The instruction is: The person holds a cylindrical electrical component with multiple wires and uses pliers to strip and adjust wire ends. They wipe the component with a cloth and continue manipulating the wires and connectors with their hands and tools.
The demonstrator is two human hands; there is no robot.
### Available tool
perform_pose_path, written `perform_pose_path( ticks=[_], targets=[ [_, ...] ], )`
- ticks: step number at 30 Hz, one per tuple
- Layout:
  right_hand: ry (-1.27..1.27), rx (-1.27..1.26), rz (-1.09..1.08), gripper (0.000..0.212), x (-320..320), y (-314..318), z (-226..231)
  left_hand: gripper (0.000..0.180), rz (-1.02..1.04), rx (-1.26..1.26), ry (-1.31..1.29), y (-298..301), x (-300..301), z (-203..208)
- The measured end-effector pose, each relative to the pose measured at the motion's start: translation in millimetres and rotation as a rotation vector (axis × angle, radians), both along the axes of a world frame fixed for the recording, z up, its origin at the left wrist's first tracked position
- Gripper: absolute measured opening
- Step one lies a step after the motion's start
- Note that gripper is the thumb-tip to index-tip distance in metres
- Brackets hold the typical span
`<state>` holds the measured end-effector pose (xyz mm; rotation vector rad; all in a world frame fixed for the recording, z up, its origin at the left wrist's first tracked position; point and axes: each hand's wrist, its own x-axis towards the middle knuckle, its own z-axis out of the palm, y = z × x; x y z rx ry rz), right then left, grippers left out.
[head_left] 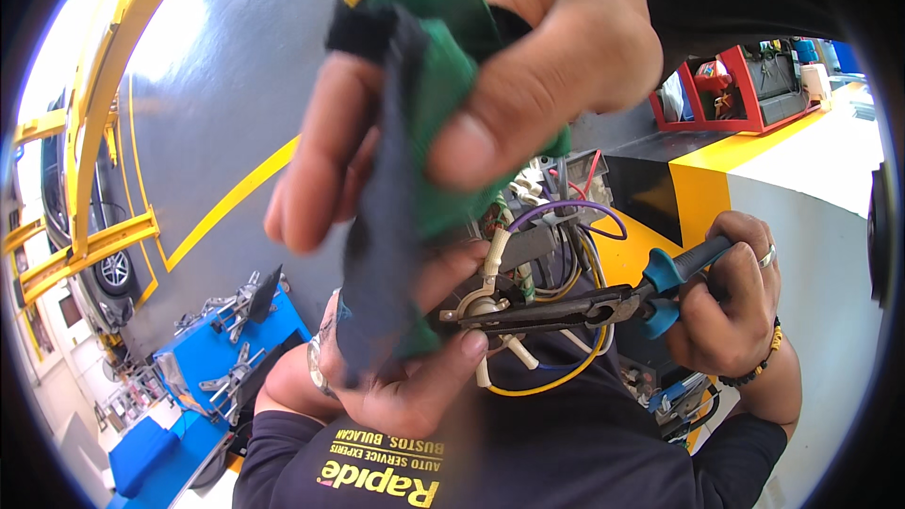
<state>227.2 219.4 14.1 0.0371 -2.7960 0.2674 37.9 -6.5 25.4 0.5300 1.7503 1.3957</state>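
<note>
The white connector [485, 304] is being pinched by the left hand [401, 382] and, it seems, worked loose with pliers [566, 309] being squeezed by the right hand [731, 306]; a steady pull away from the connector is probably being called for.

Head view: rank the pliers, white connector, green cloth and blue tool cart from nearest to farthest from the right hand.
1. Pliers: gripped in the right hand, lower right.
2. White connector: at the pliers' tip, centre, against the left hand.
3. Green cloth: above centre, in another person's hand.
4. Blue tool cart: far lower left.
</note>
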Motion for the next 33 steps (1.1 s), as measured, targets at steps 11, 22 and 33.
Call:
perform_pose_path(
  ticks=[11, 22, 33],
  targets=[
    [-0.01, 0.039, 0.022, 0.033, 3.2, 0.6, -0.2, 0.046, 0.021, 0.132, -0.165, 12.0, -12.3, -6.8],
    [-0.018, 0.071, 0.059, 0.033, 1.7, 3.7, 3.4, 0.047, -0.073, 0.224, -0.208, 43.1, -1.2, -2.9],
    [0.014, 0.091, 0.082, 0.033, 3.7, 5.1, -0.1, 0.049, 0.055, 0.193, -0.271, 18.6, -11.4, -4.9]
  ],
)
